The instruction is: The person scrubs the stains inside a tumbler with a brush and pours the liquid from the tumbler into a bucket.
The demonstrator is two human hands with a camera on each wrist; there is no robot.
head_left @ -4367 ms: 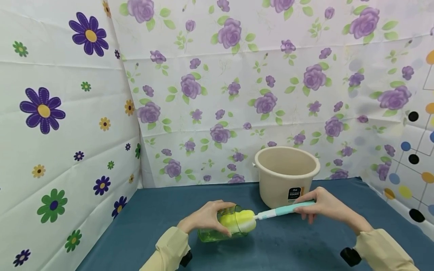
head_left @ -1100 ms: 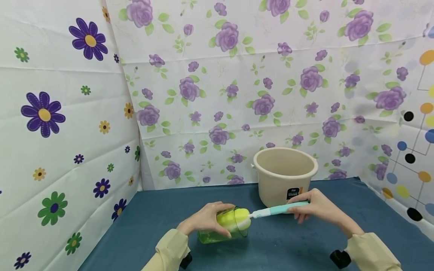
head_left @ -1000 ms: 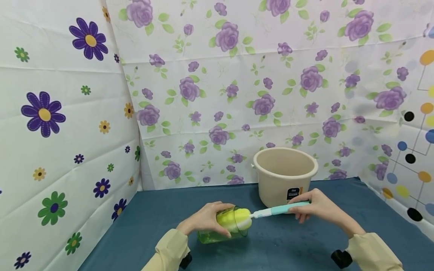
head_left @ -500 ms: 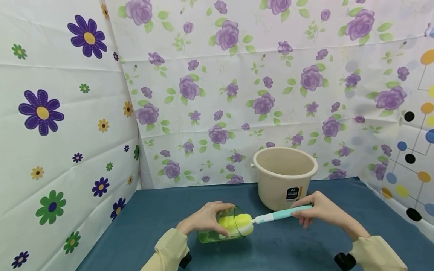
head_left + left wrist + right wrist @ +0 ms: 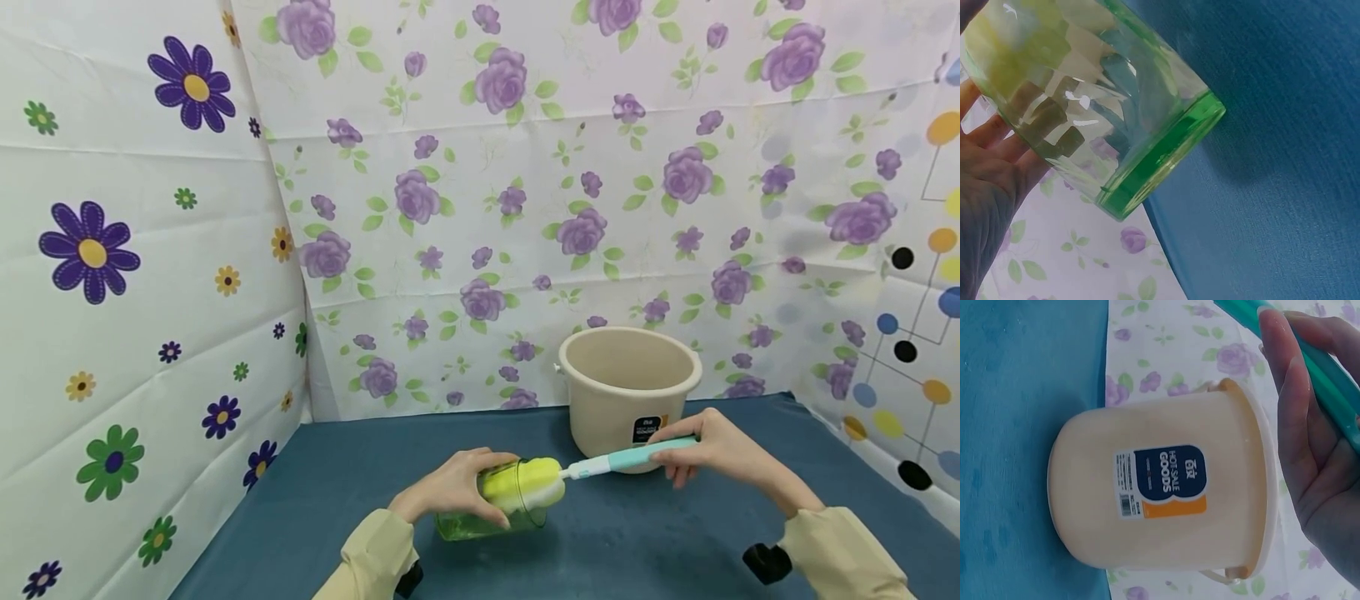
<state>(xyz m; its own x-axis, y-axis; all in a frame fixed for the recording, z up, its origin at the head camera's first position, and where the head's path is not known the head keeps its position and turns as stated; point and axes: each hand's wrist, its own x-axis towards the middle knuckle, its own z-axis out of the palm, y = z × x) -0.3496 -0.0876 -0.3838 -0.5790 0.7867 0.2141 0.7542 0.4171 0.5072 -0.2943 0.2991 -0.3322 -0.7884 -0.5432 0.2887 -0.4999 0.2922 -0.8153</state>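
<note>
My left hand grips a clear green glass cup held on its side, mouth to the right. Its thick green base shows in the left wrist view, low over the blue cloth; whether it touches is unclear. A cup brush has its yellow and white sponge head partly inside the mouth, against the upper part of the rim. My right hand holds the teal end of its handle between thumb and fingers. In the right wrist view, the teal handle runs along the palm.
Behind the brush stands a beige bucket with a dark and orange label, close to the right hand. A blue cloth covers the table. Flower-printed sheets hang at the back and sides.
The brush slid farther into the cup by a second ago, then back out a little. Since half a second ago my right hand and the sponge head rose slightly. The left hand stays put.
</note>
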